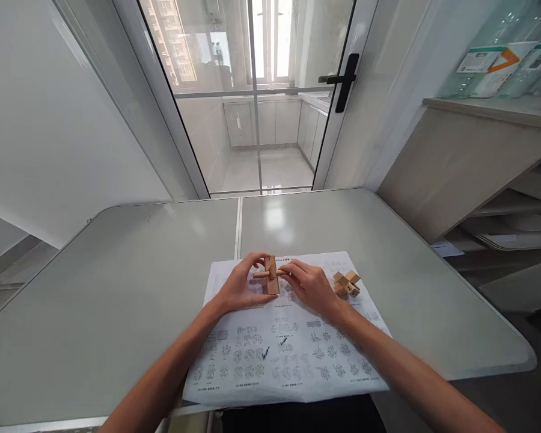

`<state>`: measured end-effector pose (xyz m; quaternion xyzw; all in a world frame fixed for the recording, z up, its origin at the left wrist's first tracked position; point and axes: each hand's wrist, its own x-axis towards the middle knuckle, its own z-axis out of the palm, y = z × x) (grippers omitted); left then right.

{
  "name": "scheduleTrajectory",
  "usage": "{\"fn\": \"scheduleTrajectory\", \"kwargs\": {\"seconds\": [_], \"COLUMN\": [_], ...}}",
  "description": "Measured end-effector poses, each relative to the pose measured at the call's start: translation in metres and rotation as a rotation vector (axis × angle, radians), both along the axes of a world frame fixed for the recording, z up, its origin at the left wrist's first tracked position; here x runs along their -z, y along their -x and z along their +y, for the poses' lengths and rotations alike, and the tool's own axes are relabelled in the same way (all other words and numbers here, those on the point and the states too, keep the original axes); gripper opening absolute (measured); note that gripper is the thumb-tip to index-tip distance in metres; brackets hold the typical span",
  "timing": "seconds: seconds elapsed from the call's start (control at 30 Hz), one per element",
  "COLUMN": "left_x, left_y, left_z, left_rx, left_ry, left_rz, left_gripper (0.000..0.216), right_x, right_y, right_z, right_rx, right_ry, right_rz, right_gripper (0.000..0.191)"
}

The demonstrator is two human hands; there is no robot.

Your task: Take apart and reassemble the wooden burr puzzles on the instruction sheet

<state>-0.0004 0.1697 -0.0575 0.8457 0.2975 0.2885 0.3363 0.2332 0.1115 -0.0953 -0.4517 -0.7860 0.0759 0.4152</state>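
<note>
My left hand (240, 282) and my right hand (310, 284) meet over a printed sheet of diagrams (284, 349) on the grey table (117, 288). Between them they hold a small wooden puzzle (270, 274): an upright flat block with a round peg running crosswise through it. The fingers of both hands curl round this piece, left hand on the peg's left end, right hand on its right side. To the right of my right hand, a second wooden puzzle (347, 282) of crossed blocks lies on the sheet, untouched.
A glass sliding door (252, 96) with a black handle (342, 78) stands beyond the table's far edge. A wooden shelf unit (478, 168) with boxes on top rises close to the table's right side.
</note>
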Motion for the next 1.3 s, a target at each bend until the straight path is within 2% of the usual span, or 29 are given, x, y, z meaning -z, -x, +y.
{"fn": "scheduleTrajectory", "kwargs": {"seconds": [0.53,0.87,1.07,1.3], "left_x": [0.003,-0.001,0.001,-0.006], "left_y": [0.0,-0.003,-0.002,-0.003], "left_z": [0.002,0.0,-0.001,-0.005], "left_rx": [0.01,-0.02,-0.013,-0.056], "left_ry": [0.065,0.133,0.146,0.087], "left_rz": [0.04,0.034,0.015,-0.028], "left_gripper": [0.085,0.08,0.082,0.081], "right_x": [0.002,-0.005,-0.003,0.0], "right_y": [0.0,0.003,0.003,0.004], "right_z": [-0.002,-0.005,-0.006,-0.004], "right_rx": [-0.046,-0.092,-0.112,-0.115], "right_ry": [0.132,0.346,0.353,0.328], "right_rz": [0.071,0.208,0.207,0.175], "right_gripper": [0.019,0.017,0.011,0.014]}}
